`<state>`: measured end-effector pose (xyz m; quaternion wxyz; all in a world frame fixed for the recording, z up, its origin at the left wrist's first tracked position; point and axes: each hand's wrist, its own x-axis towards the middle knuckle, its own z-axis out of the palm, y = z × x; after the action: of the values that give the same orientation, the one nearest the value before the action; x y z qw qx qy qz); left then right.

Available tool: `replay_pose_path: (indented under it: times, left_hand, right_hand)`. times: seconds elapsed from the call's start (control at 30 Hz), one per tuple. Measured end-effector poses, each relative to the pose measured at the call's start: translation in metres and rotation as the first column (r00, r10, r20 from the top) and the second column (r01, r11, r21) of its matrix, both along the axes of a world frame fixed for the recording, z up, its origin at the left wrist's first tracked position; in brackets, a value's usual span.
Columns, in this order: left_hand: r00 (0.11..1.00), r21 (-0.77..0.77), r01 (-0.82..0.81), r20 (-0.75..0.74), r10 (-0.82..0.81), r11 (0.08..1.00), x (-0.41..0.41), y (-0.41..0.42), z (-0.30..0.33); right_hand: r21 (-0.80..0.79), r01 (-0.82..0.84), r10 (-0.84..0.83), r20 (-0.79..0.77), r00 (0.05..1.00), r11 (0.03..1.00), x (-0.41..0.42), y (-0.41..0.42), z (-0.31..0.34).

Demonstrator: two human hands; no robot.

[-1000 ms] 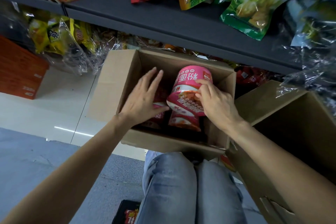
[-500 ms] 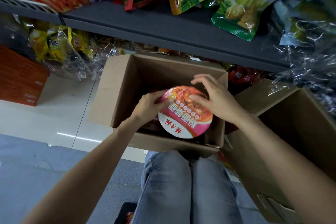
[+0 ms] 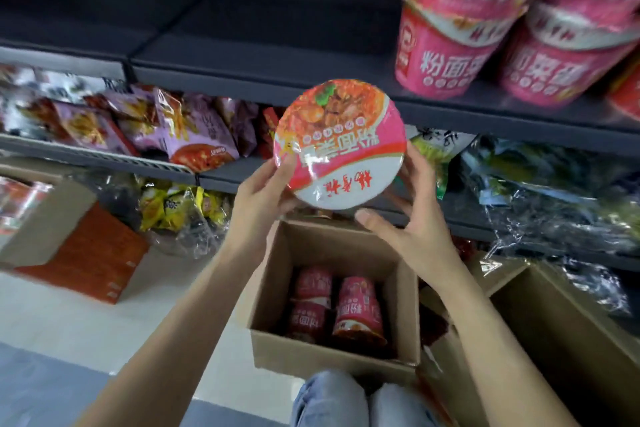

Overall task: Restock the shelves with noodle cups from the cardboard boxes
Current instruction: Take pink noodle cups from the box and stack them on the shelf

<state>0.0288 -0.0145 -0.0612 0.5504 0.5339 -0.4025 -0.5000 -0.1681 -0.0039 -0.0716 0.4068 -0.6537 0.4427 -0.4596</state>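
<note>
A pink noodle cup is held up in front of the shelves, its round lid facing me. My left hand grips its left side with the fingers behind it. My right hand curls round its right side, thumb stretched out below the lid. Under my hands stands an open cardboard box with several pink cups lying inside. Stacked pink cups fill the right part of the dark upper shelf.
Snack bags line the middle shelf, and wrapped packs lie to the right. A second open box stands at my right, an orange carton on the floor at left. My knees are below the box.
Both hands have lifted the noodle cup out of the box and up to shelf height. My head has tilted up, bringing the upper shelf with stacked cups into view.
</note>
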Motion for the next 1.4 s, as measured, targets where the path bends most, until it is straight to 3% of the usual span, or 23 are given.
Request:
replay_pose_path:
  times: [0.1, 0.2, 0.27, 0.37, 0.47, 0.53, 0.6, 0.67, 0.73, 0.8, 0.93, 1.03, 1.13, 1.23, 1.3, 1.37, 1.4]
  left_hand:
    - [0.998, -0.182, -0.027, 0.045, 0.036, 0.983, -0.001, -0.004, 0.043]
    - [0.99, -0.299, -0.021, 0.125, 0.061, 0.954, -0.002, -0.024, 0.066]
    - [0.979, -0.293, -0.006, 0.191, 0.065, 0.956, -0.001, -0.055, 0.069]
    - [0.987, -0.245, -0.041, 0.139, 0.077, 0.969, -0.007, -0.103, 0.065]
    - [0.975, -0.321, -0.089, 0.168, 0.149, 0.943, -0.024, -0.137, 0.06]
    - [0.971, -0.367, -0.094, 0.17, 0.166, 0.926, -0.03, -0.162, 0.056]
    - [0.939, -0.339, -0.066, 0.297, 0.174, 0.938, -0.029, -0.191, 0.057]
    - [0.861, -0.256, 0.024, 0.497, 0.11, 0.966, -0.025, -0.221, 0.066]
    - [0.807, -0.138, 0.122, 0.59, -0.018, 0.983, -0.026, -0.236, 0.079]
    - [0.755, -0.142, 0.136, 0.656, -0.01, 0.98, -0.027, -0.234, 0.084]
    - [0.718, -0.483, 0.023, 0.617, 0.322, 0.875, -0.009, -0.183, 0.046]
    - [0.705, -0.572, 0.017, 0.588, 0.396, 0.82, 0.014, -0.124, -0.007]
    - [0.625, -0.457, 0.029, 0.702, 0.341, 0.889, 0.039, -0.063, -0.078]
    - [0.48, -0.167, 0.061, 0.869, 0.118, 0.984, 0.06, -0.023, -0.158]
    - [0.353, 0.137, 0.066, 0.923, -0.151, 0.988, 0.067, -0.009, -0.197]
    - [0.359, 0.389, -0.02, 0.863, -0.357, 0.921, 0.066, -0.003, -0.221]
    - [0.39, 0.448, -0.042, 0.83, -0.398, 0.893, 0.063, -0.001, -0.232]
  right_hand:
    - [-0.071, 0.029, -0.02, 0.129, 0.991, 0.997, 0.008, -0.027, 0.048]
    - [-0.063, 0.066, -0.055, 0.163, 0.985, 0.996, 0.02, -0.068, 0.074]
    - [-0.044, 0.094, -0.089, 0.106, 0.99, 0.995, 0.028, -0.099, 0.081]
    - [-0.008, 0.16, -0.159, 0.034, 0.987, 0.987, 0.039, -0.137, 0.08]
    - [-0.146, 0.184, -0.205, -0.143, 0.968, 0.972, 0.052, -0.149, 0.069]
    - [-0.379, 0.203, -0.351, -0.38, 0.856, 0.903, 0.062, -0.15, 0.059]
    - [-0.54, 0.162, -0.482, -0.527, 0.7, 0.826, 0.067, -0.163, 0.052]
    - [-0.519, 0.15, -0.5, -0.643, 0.581, 0.842, 0.068, -0.187, 0.054]
    - [-0.459, 0.169, -0.474, -0.705, 0.528, 0.872, 0.067, -0.205, 0.061]
    - [-0.451, 0.165, -0.461, -0.693, 0.555, 0.877, 0.069, -0.209, 0.059]
    - [-0.576, 0.196, -0.528, -0.491, 0.693, 0.794, 0.065, -0.174, 0.022]
    - [-0.633, 0.17, -0.521, -0.422, 0.742, 0.755, 0.047, -0.133, -0.017]
    - [-0.729, 0.015, -0.512, -0.466, 0.721, 0.684, 0.022, -0.092, -0.066]
    - [-0.605, -0.128, -0.356, -0.611, 0.707, 0.786, 0.001, -0.057, -0.124]
    - [-0.389, -0.169, -0.205, -0.751, 0.627, 0.906, -0.004, -0.044, -0.169]
    - [-0.041, -0.202, 0.064, -0.871, 0.487, 0.978, -0.001, -0.04, -0.214]
    - [0.138, -0.219, 0.216, -0.897, 0.386, 0.966, 0.003, -0.04, -0.235]
